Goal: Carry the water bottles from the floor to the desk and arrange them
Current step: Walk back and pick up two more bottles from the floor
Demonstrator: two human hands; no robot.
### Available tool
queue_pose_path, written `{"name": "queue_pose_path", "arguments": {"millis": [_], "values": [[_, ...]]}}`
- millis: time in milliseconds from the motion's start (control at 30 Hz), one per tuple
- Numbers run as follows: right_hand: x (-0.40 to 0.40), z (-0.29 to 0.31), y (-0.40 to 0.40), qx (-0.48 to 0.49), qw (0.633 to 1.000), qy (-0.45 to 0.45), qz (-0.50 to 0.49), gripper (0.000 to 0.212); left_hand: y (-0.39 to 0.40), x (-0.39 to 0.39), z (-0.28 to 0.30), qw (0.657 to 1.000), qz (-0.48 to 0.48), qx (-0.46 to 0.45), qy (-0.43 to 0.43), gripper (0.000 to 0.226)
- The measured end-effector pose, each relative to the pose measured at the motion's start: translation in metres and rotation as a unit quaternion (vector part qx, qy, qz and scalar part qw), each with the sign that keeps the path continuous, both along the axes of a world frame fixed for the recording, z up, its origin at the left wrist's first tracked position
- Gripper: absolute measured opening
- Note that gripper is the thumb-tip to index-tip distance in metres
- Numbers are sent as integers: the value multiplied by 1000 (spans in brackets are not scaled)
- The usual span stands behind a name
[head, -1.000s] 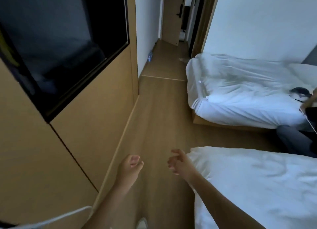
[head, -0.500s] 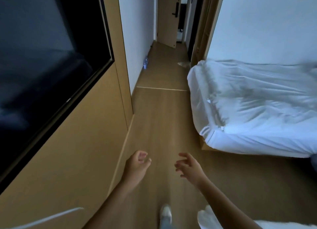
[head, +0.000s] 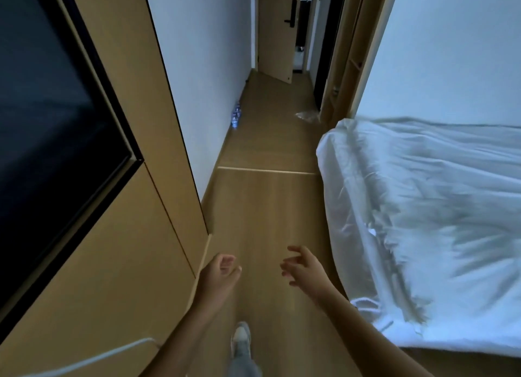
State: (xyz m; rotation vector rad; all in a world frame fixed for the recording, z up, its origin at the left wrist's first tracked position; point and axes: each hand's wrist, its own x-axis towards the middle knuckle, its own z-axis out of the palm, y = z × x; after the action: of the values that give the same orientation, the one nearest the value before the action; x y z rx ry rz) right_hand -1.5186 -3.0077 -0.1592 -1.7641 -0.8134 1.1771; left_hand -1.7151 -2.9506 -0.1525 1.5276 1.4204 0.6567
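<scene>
1. Far ahead of our hands, the water bottles [head: 236, 118] stand on the floor [head: 265, 207] against the left wall.
2. Our left hand [head: 218, 275] hangs loosely curled, holding nothing.
3. Our right hand [head: 304, 269] spreads relaxed fingers, empty.
4. Right of both hands lies a white bed [head: 437, 221].

White-sheeted bed [head: 428, 213] at 3 o'clock, dark screen [head: 48, 117] at 9 (set in wood panel), door [head: 277, 29] at 12, crumpled plastic [head: 307, 116] nearby.
</scene>
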Motion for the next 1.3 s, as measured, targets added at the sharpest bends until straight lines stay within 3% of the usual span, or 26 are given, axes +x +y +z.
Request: {"name": "queue_pose_path", "arguments": {"millis": [233, 467, 667, 967, 1300], "values": [[88, -5, 221, -9, 1000, -10, -16, 42, 239, 76, -10, 1000, 6, -20, -18, 16], [188, -8, 390, -26, 998, -26, -57, 41, 424, 172, 0, 999, -28, -40, -23, 17], [290, -18, 582, -17, 998, -10, -58, 42, 606, 275, -5, 999, -34, -31, -26, 22], [411, 12, 850, -9, 1000, -1, -30, 38, 856, 397, 21, 999, 13, -27, -30, 26], [526, -23, 1166, -51, 998, 11, -32, 43, 1166, 513, -11, 997, 42, -53, -26, 27]]}}
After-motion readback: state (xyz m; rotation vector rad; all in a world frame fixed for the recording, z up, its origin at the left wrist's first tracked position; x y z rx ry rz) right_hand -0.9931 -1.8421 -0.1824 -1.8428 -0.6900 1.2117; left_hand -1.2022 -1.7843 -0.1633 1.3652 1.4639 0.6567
